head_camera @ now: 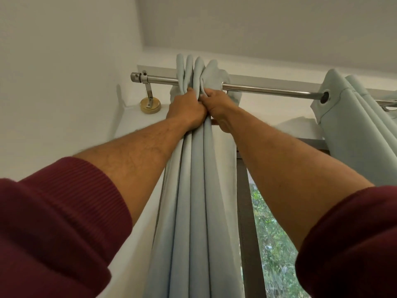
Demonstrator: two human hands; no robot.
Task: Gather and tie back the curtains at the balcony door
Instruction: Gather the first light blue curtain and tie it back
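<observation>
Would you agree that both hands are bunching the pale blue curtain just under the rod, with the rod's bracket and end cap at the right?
Not quite: the head view shows the bracket and end cap at the left end of the rod. The rest holds: the left hand and right hand both have a closed grip on the pale blue curtain just under it.

White wall point(53, 72), white ceiling point(257, 29), green foliage point(277, 244) beyond the dark door frame point(243, 201)
</observation>
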